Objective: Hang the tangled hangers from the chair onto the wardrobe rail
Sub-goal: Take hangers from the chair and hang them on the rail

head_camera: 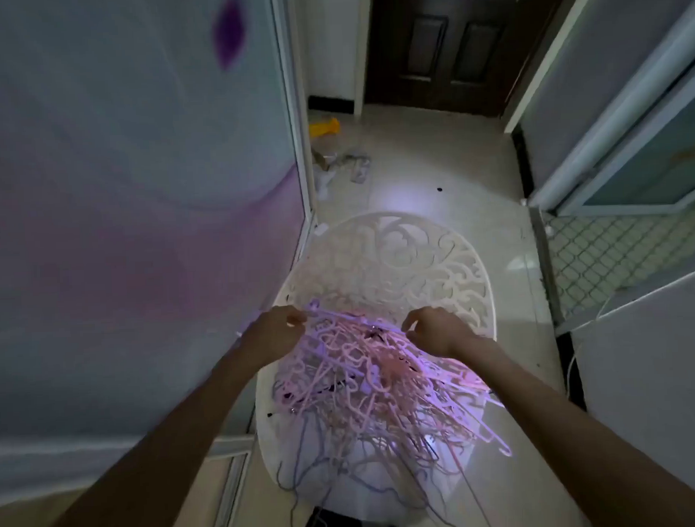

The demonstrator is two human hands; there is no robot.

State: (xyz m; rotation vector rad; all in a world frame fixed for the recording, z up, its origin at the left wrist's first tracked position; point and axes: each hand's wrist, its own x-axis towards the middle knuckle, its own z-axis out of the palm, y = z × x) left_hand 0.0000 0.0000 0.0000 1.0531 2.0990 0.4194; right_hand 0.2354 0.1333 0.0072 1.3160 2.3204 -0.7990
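Note:
A tangled heap of pink and lilac plastic hangers (366,385) lies on the seat of a white chair (401,261) with an ornate cut-out back. My left hand (277,329) is at the heap's far left edge and pinches the end of a lilac hanger (328,313) that runs across the top of the heap. My right hand (435,329) is at the far right side, fingers curled down onto the same top strand. Grey strings or wires trail off the seat's near edge. No wardrobe rail is in view.
A sliding wardrobe door (138,191) with a pale pink-and-blue panel fills the left. A dark wooden door (448,43) stands at the far end of the tiled floor. A yellow object (324,127) and scraps (346,164) lie near the wall. Glass doors (629,135) are on the right.

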